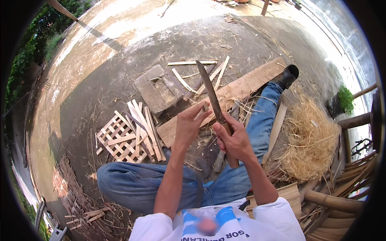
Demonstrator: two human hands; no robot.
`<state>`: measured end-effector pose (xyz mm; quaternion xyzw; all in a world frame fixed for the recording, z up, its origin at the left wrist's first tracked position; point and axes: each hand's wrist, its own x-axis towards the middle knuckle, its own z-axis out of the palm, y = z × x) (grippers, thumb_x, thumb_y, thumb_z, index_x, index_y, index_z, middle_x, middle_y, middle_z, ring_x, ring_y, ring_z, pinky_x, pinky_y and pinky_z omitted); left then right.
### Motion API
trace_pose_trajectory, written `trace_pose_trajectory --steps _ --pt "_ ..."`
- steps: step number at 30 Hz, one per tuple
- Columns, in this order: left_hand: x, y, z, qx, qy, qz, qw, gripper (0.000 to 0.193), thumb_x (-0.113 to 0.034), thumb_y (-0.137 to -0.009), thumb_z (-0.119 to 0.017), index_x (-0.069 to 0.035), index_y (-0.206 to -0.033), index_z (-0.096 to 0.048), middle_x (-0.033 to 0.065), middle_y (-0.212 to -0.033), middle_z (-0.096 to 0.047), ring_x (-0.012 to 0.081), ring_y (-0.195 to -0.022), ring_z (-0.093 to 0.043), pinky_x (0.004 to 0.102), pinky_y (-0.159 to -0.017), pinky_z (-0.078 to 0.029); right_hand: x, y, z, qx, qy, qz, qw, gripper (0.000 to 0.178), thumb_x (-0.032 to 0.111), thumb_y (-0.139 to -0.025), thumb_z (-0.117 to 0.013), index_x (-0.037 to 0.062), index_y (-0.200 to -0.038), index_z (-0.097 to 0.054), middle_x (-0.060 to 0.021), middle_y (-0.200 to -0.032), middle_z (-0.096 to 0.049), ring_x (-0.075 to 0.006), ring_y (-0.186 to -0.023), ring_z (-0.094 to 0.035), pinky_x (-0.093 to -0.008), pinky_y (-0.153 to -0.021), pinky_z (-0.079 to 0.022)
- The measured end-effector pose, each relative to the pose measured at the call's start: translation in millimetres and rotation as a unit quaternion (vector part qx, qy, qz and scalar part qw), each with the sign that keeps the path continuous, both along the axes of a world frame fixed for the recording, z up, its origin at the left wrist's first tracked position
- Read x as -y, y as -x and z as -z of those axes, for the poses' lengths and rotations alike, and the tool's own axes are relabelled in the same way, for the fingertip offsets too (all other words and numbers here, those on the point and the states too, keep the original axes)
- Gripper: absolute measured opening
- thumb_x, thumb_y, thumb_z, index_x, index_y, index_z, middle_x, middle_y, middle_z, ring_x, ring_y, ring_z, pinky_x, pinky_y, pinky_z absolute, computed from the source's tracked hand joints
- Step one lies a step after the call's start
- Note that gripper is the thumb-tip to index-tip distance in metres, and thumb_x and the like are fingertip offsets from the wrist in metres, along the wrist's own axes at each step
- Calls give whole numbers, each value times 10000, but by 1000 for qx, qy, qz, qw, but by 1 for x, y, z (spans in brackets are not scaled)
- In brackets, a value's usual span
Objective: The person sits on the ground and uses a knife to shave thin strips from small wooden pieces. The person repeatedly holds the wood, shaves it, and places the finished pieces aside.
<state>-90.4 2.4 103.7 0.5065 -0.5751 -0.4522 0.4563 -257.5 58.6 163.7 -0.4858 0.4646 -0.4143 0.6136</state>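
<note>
Bamboo sliver is pinched upright in the left hand, its fingers closed on it to steady it against the blade. Right hand grips the long knife, edge beside the sliver

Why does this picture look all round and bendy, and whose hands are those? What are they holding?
The picture comes from a small camera worn on a person's head, looking down. Its very wide lens bends straight edges near the rim, so the ground looks curved. The two arms coming up from the bottom belong to that person, who sits on the concrete ground in blue jeans.

The right hand grips the wooden handle of a long knife, blade pointing up and away. The left hand pinches a small piece of bamboo against the blade.

Lying around are a wooden plank, a flat stone block, thin bamboo strips, a woven lattice of strips, and a heap of pale shavings on the right.
</note>
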Motion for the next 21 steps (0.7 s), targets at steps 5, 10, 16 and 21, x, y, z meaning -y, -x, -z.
trace_pose_trajectory --steps 5,10,16,21 --pt "-1 2 8 -14 44 1 999 351 -97 -910 -755 -43 -1254 -716 83 -1047 -772 68 -933 -649 287 -849 -537 -6 -9 -3 54 -54 24 997 445 408 -1112 -408 45 -1330 -545 -13 -779 -539 -74 -495 -496 -242 -429 -442" --pt "-2 4 2 -12 37 6 999 328 -111 -912 -748 -76 -1238 -730 99 -950 -769 74 -815 -626 302 -789 -520 -6 -10 3 39 -36 28 998 459 423 -1116 -377 55 -1329 -551 -19 -755 -544 -79 -477 -502 -251 -413 -448" --pt "0 2 9 -6 56 9 998 327 -111 -913 -742 -73 -1238 -728 105 -870 -738 91 -757 -592 310 -751 -505 -7 -11 -4 34 -45 26 998 522 398 -1116 -387 82 -1522 -471 -4 -734 -509 -66 -501 -489 -247 -446 -445" --pt "-1 4 9 -8 45 6 999 340 -108 -913 -741 -58 -1249 -719 109 -871 -738 91 -772 -600 303 -763 -506 -7 -12 0 35 -38 36 998 453 408 -1116 -392 55 -1347 -554 -11 -726 -547 -73 -471 -501 -246 -417 -453"
